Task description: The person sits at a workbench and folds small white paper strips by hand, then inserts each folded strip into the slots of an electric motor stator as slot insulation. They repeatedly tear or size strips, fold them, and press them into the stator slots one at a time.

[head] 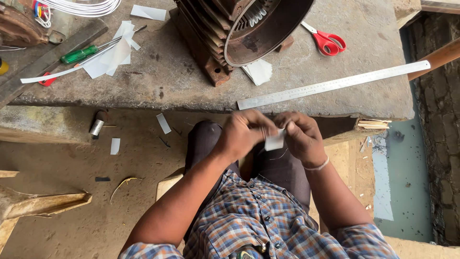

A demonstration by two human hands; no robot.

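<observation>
The checked shirt point(258, 220) is showing at the bottom. Just above it, in the middle, the left hand point(244, 134) and right hand point(302, 136) are pinching a small white paper point(274, 142) between them, with both hands equally near.

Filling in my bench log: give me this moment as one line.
hands: left hand and right hand both grip small white paper piece | above lap | nearby: steel ruler on bench

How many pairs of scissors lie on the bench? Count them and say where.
2: red-handled scissors right of the motor housing; another red-handled pair at the left under paper strips, partly hidden. More may be covered.
</observation>
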